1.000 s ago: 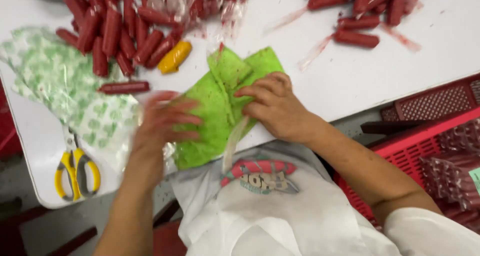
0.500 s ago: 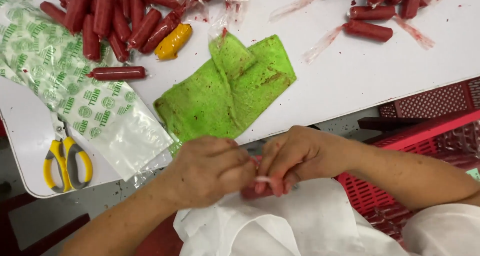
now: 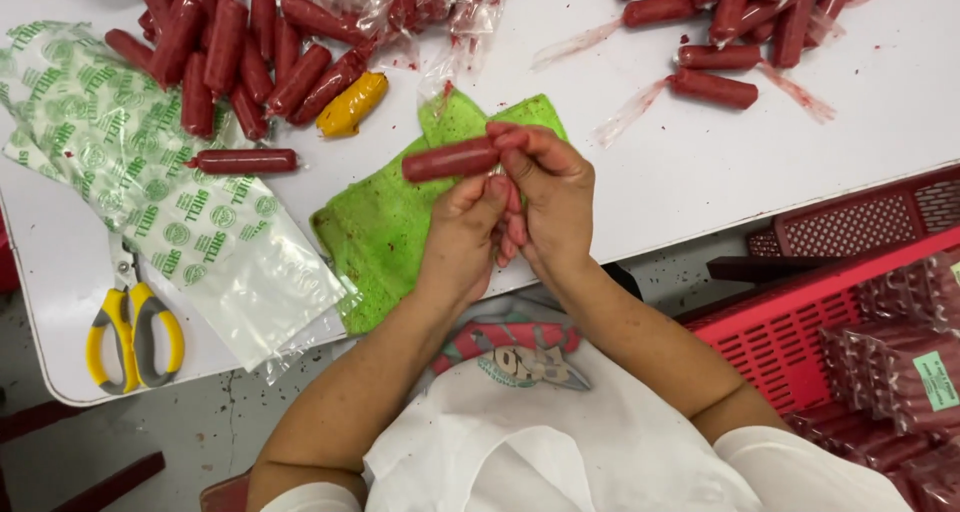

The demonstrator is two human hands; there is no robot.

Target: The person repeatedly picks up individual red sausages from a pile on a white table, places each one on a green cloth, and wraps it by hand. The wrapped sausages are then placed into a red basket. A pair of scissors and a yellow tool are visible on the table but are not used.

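Head view: both hands, left hand (image 3: 460, 234) and right hand (image 3: 553, 197), pinch one end of a red sausage (image 3: 450, 159) above the green cloth (image 3: 385, 227) on the white worktop (image 3: 680, 162).

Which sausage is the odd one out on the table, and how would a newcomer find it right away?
Start at the white table and find the big pile of red sausages at its upper left. At the pile's lower right edge, just above the green cloth, lies the yellow sausage, the only one not red.
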